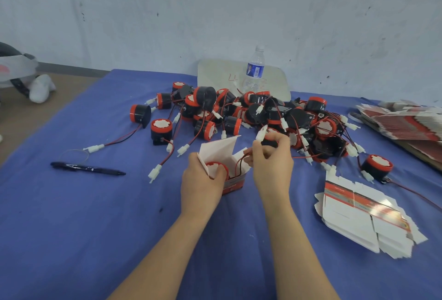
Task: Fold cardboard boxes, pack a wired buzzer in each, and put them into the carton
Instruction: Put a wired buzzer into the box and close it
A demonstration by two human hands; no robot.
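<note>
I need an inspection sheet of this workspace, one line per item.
Surface: blue cloth over the table.
Job's things: open box with a buzzer inside; buzzer pile behind; flat boxes at right.
Clutter: pen, water bottle.
Grippers: left hand holds the open box; right hand pinches the wire.
Cables: the wire runs from the box up to the right hand.
Surroundings: pale wall; carton: nothing seen.

single head view, looking forward-down over blue table (71, 228), close, wall behind
</note>
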